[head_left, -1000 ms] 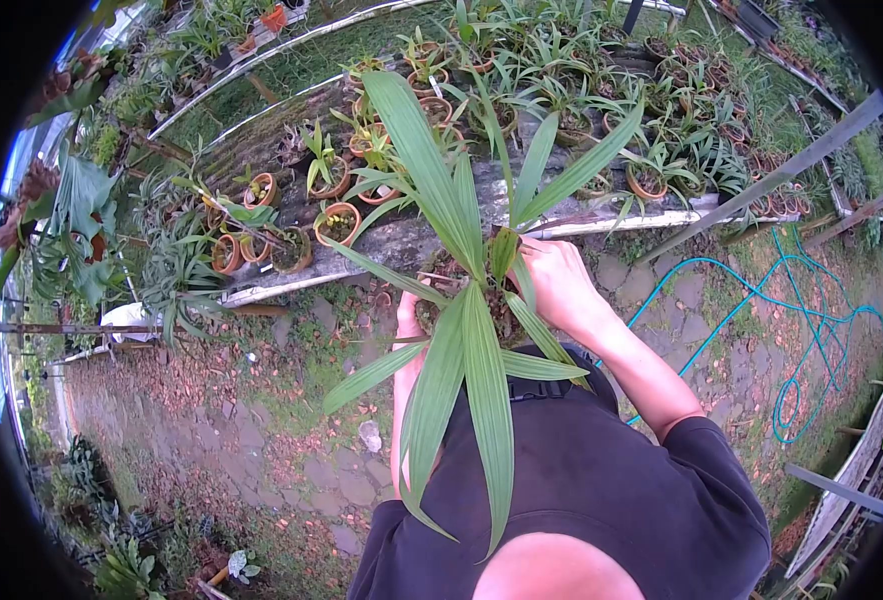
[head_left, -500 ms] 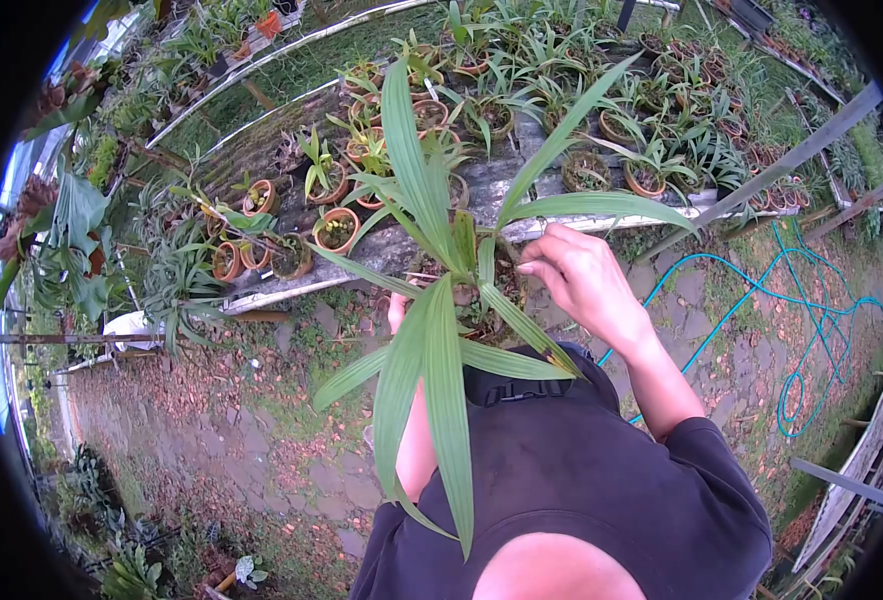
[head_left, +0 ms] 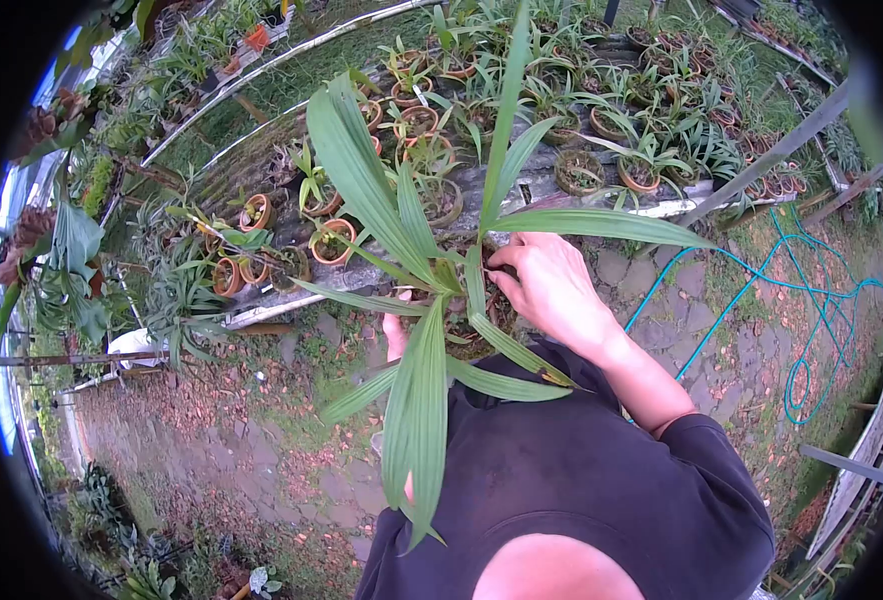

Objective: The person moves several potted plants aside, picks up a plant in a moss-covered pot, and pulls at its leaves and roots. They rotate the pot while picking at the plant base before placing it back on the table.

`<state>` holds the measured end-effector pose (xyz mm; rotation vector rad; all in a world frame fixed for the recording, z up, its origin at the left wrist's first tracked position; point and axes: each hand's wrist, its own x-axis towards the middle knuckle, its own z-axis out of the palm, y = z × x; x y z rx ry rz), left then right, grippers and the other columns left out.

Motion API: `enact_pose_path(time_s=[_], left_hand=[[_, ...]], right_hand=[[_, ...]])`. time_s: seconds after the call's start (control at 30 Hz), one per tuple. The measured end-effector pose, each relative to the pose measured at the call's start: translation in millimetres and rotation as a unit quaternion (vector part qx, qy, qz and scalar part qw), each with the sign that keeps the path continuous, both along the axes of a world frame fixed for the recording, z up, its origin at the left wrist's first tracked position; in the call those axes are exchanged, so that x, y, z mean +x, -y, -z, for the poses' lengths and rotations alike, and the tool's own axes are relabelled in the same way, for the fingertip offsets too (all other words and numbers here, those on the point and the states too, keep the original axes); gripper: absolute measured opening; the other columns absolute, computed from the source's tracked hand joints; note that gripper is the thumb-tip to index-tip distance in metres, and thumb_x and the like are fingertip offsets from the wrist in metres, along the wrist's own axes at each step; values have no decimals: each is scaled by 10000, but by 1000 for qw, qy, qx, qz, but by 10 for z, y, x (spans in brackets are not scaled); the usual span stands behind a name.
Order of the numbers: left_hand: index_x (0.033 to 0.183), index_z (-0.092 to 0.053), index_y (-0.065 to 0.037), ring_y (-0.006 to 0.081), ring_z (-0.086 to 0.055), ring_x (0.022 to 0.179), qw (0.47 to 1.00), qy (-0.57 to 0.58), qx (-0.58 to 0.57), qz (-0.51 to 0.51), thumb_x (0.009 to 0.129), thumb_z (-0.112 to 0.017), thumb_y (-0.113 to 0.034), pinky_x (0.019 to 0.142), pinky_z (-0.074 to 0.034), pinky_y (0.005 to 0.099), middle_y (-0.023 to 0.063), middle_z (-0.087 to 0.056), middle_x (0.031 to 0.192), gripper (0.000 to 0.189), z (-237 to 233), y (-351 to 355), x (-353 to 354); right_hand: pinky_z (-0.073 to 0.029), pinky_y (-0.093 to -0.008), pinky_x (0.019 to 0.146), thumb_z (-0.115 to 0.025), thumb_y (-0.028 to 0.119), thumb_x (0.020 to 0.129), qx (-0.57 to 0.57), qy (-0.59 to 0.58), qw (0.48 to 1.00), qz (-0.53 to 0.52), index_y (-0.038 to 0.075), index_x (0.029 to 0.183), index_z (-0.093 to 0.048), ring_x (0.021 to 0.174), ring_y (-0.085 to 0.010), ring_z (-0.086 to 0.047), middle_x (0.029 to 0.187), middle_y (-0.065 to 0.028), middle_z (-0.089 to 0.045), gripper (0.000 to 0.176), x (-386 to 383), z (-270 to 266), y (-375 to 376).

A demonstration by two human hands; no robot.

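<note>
A large plant with long, pleated green leaves [head_left: 416, 400] is held up in front of my chest. Its base and the brown potting material [head_left: 473, 345] show only partly between the leaves. My left hand [head_left: 395, 332] grips the plant low on its left side; leaves cover most of that hand. My right hand [head_left: 551, 285] is at the right of the plant's base, thumb and fingers pinched together. Whatever lies between those fingertips is too small to make out. One lower leaf has a brown, dried tip [head_left: 555, 377].
Beyond the plant stands a bench [head_left: 361, 268] with several potted plants, including a terracotta pot [head_left: 333, 242]. A teal hose [head_left: 751, 285] lies coiled on the stone paving at the right. Metal bars [head_left: 761, 165] cross the right side.
My right hand has moved left and down, closer to the plant's base. The plant has turned and shifted slightly, and its upper leaves point in different directions. My left hand keeps its grip.
</note>
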<state>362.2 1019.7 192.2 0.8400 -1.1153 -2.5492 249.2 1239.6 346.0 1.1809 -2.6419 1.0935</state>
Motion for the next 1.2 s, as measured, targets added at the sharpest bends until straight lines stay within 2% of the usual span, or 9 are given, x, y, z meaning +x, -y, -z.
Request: enact_pose_path(time_s=[0.03, 0.13, 0.23, 0.53, 0.57, 0.67, 0.8, 0.97, 1.2], left_hand=[[1138, -646, -87, 243, -654, 988, 1000, 1, 0, 0, 838, -700, -365, 842, -546, 406, 88, -679, 1070, 413, 3, -7, 11], [1144, -644, -87, 242, -654, 990, 1000, 1, -1, -1, 838, -699, -363, 844, -546, 405, 88, -678, 1074, 416, 15, -20, 15], [1149, -641, -86, 242, -653, 992, 1000, 1, -1, -2, 839, -698, -361, 846, -545, 405, 88, -678, 1077, 418, 13, -15, 18], [1164, -634, -84, 241, -651, 999, 1000, -5, -3, -15, 840, -696, -356, 851, -542, 403, 87, -675, 1087, 427, 6, 27, 5], [1165, -633, -84, 241, -651, 999, 1000, -6, -4, -16, 840, -696, -355, 852, -542, 403, 87, -675, 1088, 428, 0, 33, 1], [1170, -630, -83, 240, -650, 1001, 1000, -8, -6, -20, 841, -695, -353, 854, -541, 403, 87, -674, 1092, 431, -16, 42, 10], [1177, -627, -82, 240, -649, 1004, 1000, -2, -10, -10, 842, -694, -351, 856, -540, 402, 87, -673, 1096, 435, -23, 34, 0], [1186, -623, -81, 239, -648, 1007, 1000, -5, -15, -6, 842, -693, -347, 859, -538, 401, 87, -671, 1102, 440, -28, 19, -3], [1197, -617, -79, 238, -647, 1012, 1000, -7, -16, -11, 844, -692, -343, 863, -536, 400, 87, -669, 1110, 447, -26, -6, 37]], right_hand=[[-513, -496, 784, -715, 57, 775, 21, 10, 1000, -16, -36, 836, -713, 936, -428, -624, 1007, -245, -604, 111, -4, -12, -12], [-494, -474, 818, -750, 78, 791, 59, 6, 998, -21, -24, 966, -746, 944, -383, -620, 946, -188, -610, 202, -20, 51, 3], [-498, -474, 818, -742, 64, 786, 71, -1, 997, -1, -27, 930, -742, 933, -383, -623, 954, -193, -604, 170, -45, 139, 54], [-477, -447, 745, -722, 51, 837, -82, 142, 985, -43, -25, 913, -642, 845, -343, -611, 881, -143, -563, 134, -180, 10, -153], [-482, -466, 784, -698, 76, 866, -35, 129, 991, -15, -15, 924, -653, 878, -394, -605, 934, -169, -573, 116, -205, -104, -259], [-479, -450, 826, -728, 95, 844, 103, -65, 988, 99, 16, 996, -701, 938, -342, -592, 970, -143, -566, 173, -177, -182, -455], [-474, -437, 844, -764, 111, 808, -28, 63, 996, -53, 13, 1028, -723, 947, -326, -586, 949, -142, -557, 244, -104, -188, -211], [-474, -466, 835, -752, 105, 799, 15, -21, 999, -45, -3, 990, -731, 974, -368, -596, 995, -171, -594, 221, -37, 59, 37], [-473, -469, 814, -721, 77, 825, -5, 29, 998, -61, -29, 920, -673, 922, -382, -596, 941, -180, -584, 150, -51, 144, 21]])
